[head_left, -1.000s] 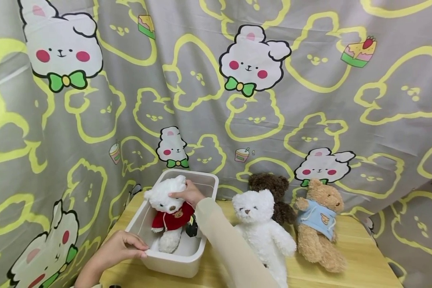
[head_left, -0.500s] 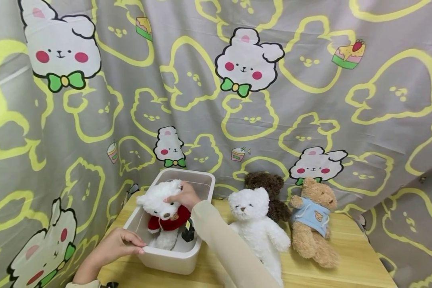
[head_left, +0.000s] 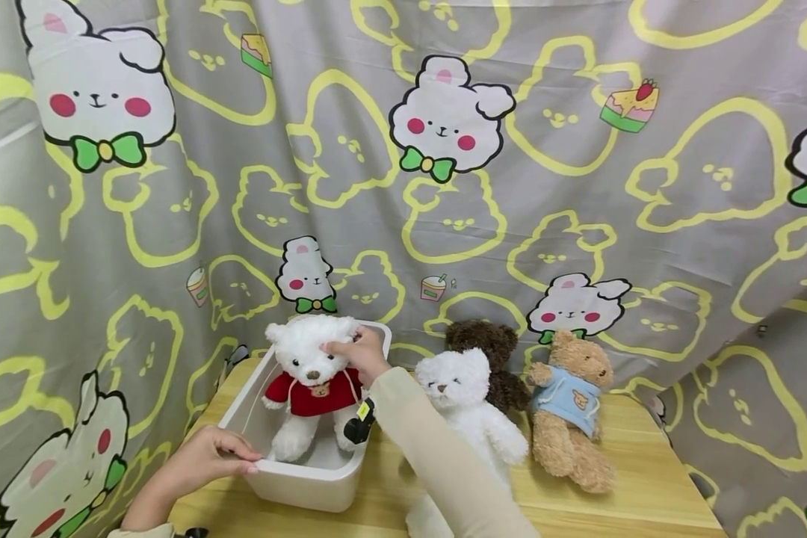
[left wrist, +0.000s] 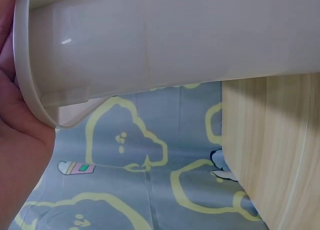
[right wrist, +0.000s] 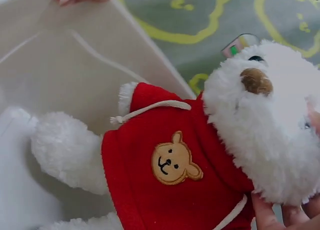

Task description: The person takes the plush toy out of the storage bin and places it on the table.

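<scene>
In the head view, a white teddy bear (head_left: 311,396) in a red hoodie is upright inside a white plastic bin (head_left: 302,489), its head above the rim. My right hand (head_left: 363,355) grips it at the side of its head, thumb across the face. The right wrist view shows the hoodie (right wrist: 150,180) with its bear-face patch, and fingers (right wrist: 267,215) under the head. At the bin's near left corner, my left hand (head_left: 208,456) pinches the rim between thumb and fingers. From the left wrist, the palm (left wrist: 22,150) lies against the bin's rim (left wrist: 25,74).
Right of the bin, a plain white teddy bear (head_left: 457,388) is partly covered by my right sleeve (head_left: 437,456). Behind it sits a dark brown bear (head_left: 487,344); farther right, a tan bear (head_left: 571,418) wears a blue hoodie. A patterned curtain (head_left: 350,224) hangs behind the wooden table (head_left: 639,463).
The bear in red dipped forward, then rose and straightened in my right hand, its legs now showing more. My left hand stays on the rim. The head view has turned slightly right.
</scene>
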{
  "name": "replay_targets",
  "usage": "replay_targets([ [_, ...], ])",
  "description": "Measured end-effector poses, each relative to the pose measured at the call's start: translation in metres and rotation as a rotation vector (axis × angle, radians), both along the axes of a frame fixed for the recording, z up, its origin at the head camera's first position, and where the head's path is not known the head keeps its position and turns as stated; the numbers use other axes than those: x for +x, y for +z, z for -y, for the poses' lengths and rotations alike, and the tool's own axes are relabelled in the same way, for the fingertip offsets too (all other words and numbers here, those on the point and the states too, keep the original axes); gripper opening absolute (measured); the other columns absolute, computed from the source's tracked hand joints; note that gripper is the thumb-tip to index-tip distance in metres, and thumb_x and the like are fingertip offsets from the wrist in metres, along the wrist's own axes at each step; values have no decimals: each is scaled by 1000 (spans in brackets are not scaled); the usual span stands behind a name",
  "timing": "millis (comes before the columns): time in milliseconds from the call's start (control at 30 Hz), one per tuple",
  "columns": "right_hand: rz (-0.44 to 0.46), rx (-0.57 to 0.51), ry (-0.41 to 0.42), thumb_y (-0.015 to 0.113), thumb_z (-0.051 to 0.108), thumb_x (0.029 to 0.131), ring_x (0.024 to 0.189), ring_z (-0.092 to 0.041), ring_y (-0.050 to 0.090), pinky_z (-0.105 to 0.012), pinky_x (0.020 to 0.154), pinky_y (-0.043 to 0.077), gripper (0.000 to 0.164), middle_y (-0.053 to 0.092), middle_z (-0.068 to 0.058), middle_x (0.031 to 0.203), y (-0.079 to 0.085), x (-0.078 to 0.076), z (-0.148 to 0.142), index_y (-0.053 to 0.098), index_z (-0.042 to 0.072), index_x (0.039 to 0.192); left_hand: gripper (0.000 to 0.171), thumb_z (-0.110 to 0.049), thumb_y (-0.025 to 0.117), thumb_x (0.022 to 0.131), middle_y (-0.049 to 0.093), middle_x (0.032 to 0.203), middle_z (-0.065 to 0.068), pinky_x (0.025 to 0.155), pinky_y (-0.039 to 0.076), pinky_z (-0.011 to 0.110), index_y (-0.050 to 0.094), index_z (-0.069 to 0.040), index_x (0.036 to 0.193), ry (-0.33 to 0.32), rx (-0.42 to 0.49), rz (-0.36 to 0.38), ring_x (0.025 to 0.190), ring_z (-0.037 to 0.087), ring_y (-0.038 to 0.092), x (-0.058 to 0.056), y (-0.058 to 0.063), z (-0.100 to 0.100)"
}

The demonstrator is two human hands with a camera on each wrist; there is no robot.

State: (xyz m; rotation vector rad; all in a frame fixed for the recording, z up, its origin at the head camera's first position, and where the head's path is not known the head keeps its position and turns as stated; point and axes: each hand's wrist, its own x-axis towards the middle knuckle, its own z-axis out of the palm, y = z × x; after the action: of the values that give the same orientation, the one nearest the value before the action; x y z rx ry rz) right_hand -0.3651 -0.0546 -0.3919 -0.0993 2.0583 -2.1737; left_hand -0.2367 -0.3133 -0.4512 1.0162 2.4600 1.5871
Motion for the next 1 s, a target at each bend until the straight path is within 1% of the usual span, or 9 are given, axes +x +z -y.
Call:
replay_targets([
  [133,17,-89,-1,80,9,72,85,-19,67,-32,73,56,44,66,-9,104,13,-3,-9,63,5,113,11,4,70,79,72,86,0,59,54,25,76,-3,85,10,-8,2,79,4,64,1,0,1],
  [300,24,-159,12,78,4,74,85,-19,67,-33,72,56,44,67,-10,105,37,-4,-22,62,5,115,10,4,71,79,73,86,0,59,54,25,76,-3,84,17,-7,6,79,3,64,0,-1,0],
  [500,-3,-173,16,75,3,77,85,-18,65,-31,71,55,43,65,-10,107,64,-4,-43,59,6,118,12,5,71,78,72,86,-1,58,54,25,76,-3,85,11,-5,1,78,3,64,-2,-2,0],
  [600,-16,-196,16,74,2,79,89,-18,64,-30,73,55,44,64,-10,110,77,-2,-54,59,7,120,12,4,71,78,72,86,-1,59,54,25,77,-4,86,15,-13,4,78,4,64,-1,-1,1],
  [733,-50,-238,10,71,0,80,95,-19,62,-32,77,54,45,62,-9,113,94,2,-67,57,6,122,11,3,72,78,72,86,-1,60,54,24,77,-5,85,26,-22,-15,78,4,65,0,1,3],
  [867,-83,-273,-22,68,-4,81,93,-19,61,-29,75,54,45,62,-8,109,109,8,-84,55,4,124,12,2,71,79,72,86,-2,61,54,25,77,-6,86,16,-21,-9,79,4,65,-1,1,3],
  [1000,-120,-270,-39,65,-6,82,90,-17,61,-27,74,53,45,61,-4,103,122,14,-108,53,2,124,12,0,71,80,72,88,-3,60,55,27,77,-6,87,7,-18,16,81,4,65,-2,-1,3],
])
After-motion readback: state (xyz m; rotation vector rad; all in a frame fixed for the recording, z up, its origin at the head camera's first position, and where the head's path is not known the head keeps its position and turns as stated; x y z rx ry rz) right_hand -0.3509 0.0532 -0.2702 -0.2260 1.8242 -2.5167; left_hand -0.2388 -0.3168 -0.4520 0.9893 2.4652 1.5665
